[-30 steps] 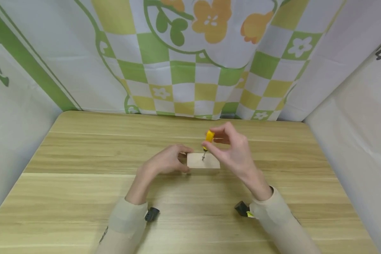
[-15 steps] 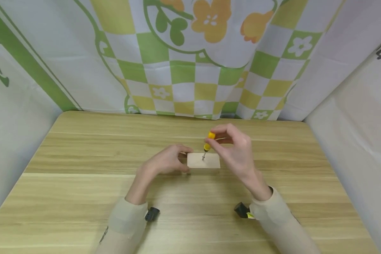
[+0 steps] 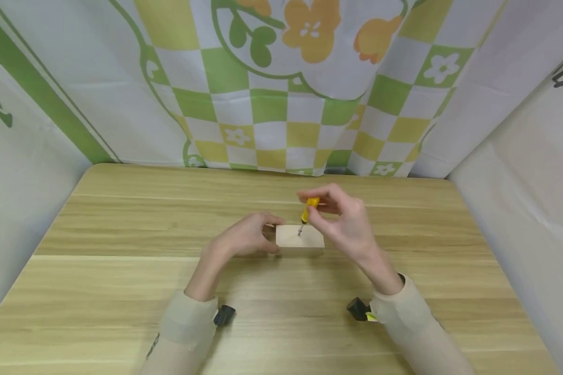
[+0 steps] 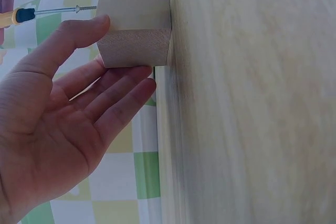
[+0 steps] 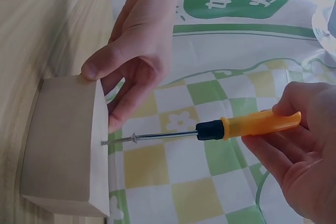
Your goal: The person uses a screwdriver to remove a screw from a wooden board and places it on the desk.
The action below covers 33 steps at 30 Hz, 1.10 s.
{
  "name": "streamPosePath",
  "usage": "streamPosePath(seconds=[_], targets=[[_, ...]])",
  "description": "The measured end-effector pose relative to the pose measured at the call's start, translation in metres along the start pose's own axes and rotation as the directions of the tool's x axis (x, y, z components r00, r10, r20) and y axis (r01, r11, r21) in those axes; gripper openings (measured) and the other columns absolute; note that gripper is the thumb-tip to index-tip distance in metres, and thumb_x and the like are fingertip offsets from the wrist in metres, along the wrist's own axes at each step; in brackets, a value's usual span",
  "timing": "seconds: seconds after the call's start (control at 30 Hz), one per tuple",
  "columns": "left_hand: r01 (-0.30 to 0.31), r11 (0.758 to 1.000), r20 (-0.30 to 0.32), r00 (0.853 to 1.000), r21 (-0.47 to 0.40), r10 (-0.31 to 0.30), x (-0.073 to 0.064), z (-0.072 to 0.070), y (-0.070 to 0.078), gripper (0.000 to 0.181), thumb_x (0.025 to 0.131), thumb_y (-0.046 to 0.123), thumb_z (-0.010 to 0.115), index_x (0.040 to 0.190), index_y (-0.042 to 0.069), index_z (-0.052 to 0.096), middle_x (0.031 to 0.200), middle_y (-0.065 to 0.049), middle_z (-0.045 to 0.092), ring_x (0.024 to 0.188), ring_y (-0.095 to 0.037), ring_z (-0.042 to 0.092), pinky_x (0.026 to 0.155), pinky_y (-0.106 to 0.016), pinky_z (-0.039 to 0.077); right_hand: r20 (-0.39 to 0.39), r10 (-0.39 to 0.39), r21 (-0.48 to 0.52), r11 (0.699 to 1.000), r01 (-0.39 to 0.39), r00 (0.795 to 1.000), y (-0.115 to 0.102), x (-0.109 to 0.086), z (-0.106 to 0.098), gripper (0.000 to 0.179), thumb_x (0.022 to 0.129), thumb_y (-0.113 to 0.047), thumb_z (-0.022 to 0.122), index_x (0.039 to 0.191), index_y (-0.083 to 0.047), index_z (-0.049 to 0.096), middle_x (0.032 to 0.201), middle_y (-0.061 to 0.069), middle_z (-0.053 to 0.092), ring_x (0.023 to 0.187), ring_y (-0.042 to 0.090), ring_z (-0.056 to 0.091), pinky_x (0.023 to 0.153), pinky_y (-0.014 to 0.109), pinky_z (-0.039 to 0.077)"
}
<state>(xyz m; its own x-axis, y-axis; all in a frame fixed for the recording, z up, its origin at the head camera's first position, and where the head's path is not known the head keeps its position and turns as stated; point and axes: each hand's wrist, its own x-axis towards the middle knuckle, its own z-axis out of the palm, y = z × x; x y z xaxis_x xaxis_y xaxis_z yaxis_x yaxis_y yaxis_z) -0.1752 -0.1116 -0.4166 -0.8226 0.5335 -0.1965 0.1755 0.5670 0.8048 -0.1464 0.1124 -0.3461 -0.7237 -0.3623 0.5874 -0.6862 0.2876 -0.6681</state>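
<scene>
A pale wooden block (image 3: 288, 237) lies on the table at the middle of the head view. My left hand (image 3: 244, 237) grips its left end, thumb on the near side and fingers on the far side. From the block's top face a screw (image 5: 119, 140) sticks up, with much of its thread showing. The tip of a screwdriver (image 5: 257, 124) with a yellow handle and black collar sits at the screw's head. My right hand (image 3: 347, 221) pinches the handle between thumb and fingers, above and right of the block. The screwdriver leans slightly right in the head view.
The wood-grain table (image 3: 122, 291) spreads around both hands. A checkered green, yellow and white curtain (image 3: 272, 107) hangs along its back edge. White sheets (image 3: 535, 172) stand at both sides. Small black wrist cameras (image 3: 224, 315) sit at the sleeves.
My right thumb and fingers have shifted around the screwdriver's handle, and its top leans a little further right. The left hand and block have stayed almost in place.
</scene>
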Motion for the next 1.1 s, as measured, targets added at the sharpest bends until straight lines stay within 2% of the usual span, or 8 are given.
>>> streamPosePath(seconds=[0.1,0.23,0.4,0.5,0.73,0.9,0.97,1.1], targets=[[0.006,1.000,0.001,1.000,0.011,-0.006,-0.0006,-0.0003,0.0008,0.067,0.076,0.013,0.078,0.139,0.004,0.057,0.135,-0.010,0.062,0.119,-0.022,0.063,0.100,-0.038,0.051,-0.046,-0.005,-0.011,1.000,0.004,0.999,0.0012,-0.0012,0.0013,0.019,0.084,0.008,0.071,0.102,0.003,0.067,0.111,0.015,0.068,0.098,0.023,0.069,0.077,0.025,0.060],[0.016,1.000,0.003,1.000,0.021,-0.016,-0.0022,-0.0005,0.0010,0.068,0.077,0.015,0.078,0.140,0.005,0.055,0.137,-0.010,0.061,0.120,-0.023,0.062,0.103,-0.040,0.050,-0.119,-0.017,-0.024,1.000,0.014,0.993,0.0041,-0.0028,0.0040,0.017,0.081,0.005,0.076,0.097,0.003,0.070,0.101,0.014,0.062,0.094,0.014,0.062,0.074,0.025,0.061],[0.022,1.000,0.005,1.000,0.020,-0.022,-0.0033,-0.0007,0.0012,0.069,0.077,0.015,0.078,0.141,0.005,0.055,0.138,-0.009,0.061,0.121,-0.023,0.061,0.104,-0.041,0.049,-0.172,-0.063,-0.103,0.994,0.046,0.983,0.0051,-0.0018,0.0057,0.027,0.076,0.002,0.082,0.099,0.004,0.069,0.092,0.012,0.068,0.084,0.017,0.067,0.068,0.027,0.061],[0.026,1.000,0.006,1.000,0.017,-0.026,-0.0037,-0.0006,0.0016,0.069,0.076,0.015,0.078,0.141,0.006,0.055,0.137,-0.009,0.061,0.121,-0.023,0.061,0.104,-0.040,0.049,-0.184,-0.077,-0.112,0.992,0.057,0.980,0.0046,-0.0010,0.0060,0.027,0.075,0.001,0.083,0.097,0.004,0.067,0.089,0.013,0.071,0.078,0.019,0.069,0.067,0.026,0.061],[0.021,1.000,0.006,1.000,0.008,-0.021,-0.0014,-0.0003,0.0006,0.067,0.076,0.012,0.078,0.140,0.004,0.056,0.136,-0.010,0.062,0.120,-0.022,0.062,0.101,-0.037,0.051,-0.154,-0.055,-0.002,0.998,0.056,0.987,0.0025,-0.0008,0.0029,0.020,0.077,0.010,0.077,0.095,0.005,0.069,0.092,0.017,0.073,0.084,0.018,0.072,0.067,0.023,0.060],[0.020,1.000,0.011,1.000,-0.008,-0.020,-0.0012,-0.0007,0.0011,0.067,0.076,0.011,0.078,0.139,0.004,0.056,0.134,-0.010,0.063,0.117,-0.022,0.064,0.097,-0.035,0.053,-0.111,-0.015,0.066,0.998,0.022,0.994,0.0017,-0.0025,0.0020,0.021,0.082,0.014,0.067,0.101,0.005,0.069,0.101,0.020,0.074,0.091,0.028,0.073,0.074,0.026,0.061],[0.021,1.000,0.011,1.000,-0.011,-0.020,-0.0014,-0.0009,0.0016,0.067,0.076,0.011,0.077,0.139,0.004,0.056,0.134,-0.010,0.063,0.117,-0.022,0.063,0.095,-0.035,0.054,-0.087,-0.002,0.078,0.997,0.009,0.996,0.0006,-0.0024,0.0021,0.022,0.083,0.014,0.064,0.103,0.004,0.069,0.104,0.019,0.074,0.094,0.030,0.073,0.077,0.027,0.061],[0.022,1.000,0.007,1.000,-0.002,-0.022,-0.0013,-0.0009,0.0019,0.067,0.076,0.012,0.078,0.139,0.005,0.057,0.135,-0.009,0.062,0.119,-0.022,0.062,0.097,-0.036,0.053,-0.069,0.016,0.061,0.998,-0.012,0.997,0.0003,-0.0014,0.0032,0.022,0.085,0.011,0.065,0.106,0.004,0.069,0.113,0.017,0.072,0.102,0.025,0.070,0.082,0.030,0.060]])
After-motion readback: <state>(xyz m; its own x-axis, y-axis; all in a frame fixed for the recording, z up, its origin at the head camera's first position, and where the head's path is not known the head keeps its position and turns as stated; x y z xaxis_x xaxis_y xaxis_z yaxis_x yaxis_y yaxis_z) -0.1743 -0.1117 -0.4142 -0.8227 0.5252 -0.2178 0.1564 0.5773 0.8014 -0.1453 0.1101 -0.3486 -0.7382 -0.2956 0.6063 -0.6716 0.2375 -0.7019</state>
